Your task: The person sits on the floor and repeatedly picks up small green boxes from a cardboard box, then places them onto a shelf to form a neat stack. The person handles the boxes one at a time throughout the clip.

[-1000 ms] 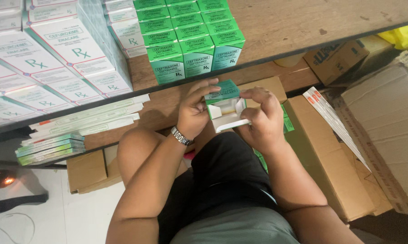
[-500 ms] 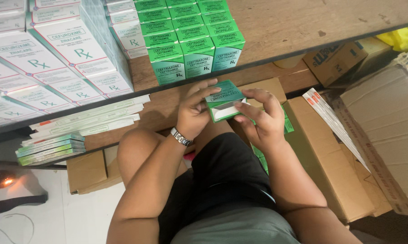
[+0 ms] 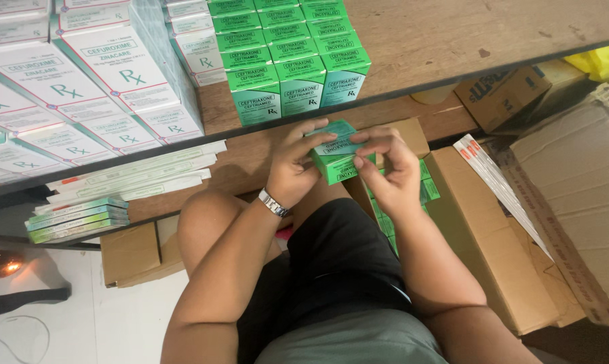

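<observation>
The person sits below a wooden shelf (image 3: 453, 40), holding a small green box (image 3: 335, 154) just under the shelf's front edge. The left hand (image 3: 292, 168) clamps the box's left end, thumb on the near face and fingers curled over the top. The right hand (image 3: 389, 172) closes on the right end, fingertips pressed on the top face. A thin gap separates the box from the shelf edge above.

On the shelf, right at its edge, stand stacked green boxes (image 3: 287, 61); to their left, large white boxes (image 3: 82, 87) overhang the edge. To the right of the stack the shelf board is bare. Below the shelf, cardboard cartons (image 3: 500, 243) crowd the right arm, and an open carton (image 3: 412, 135) sits behind the held box. A wristwatch (image 3: 273, 203) circles the left wrist.
</observation>
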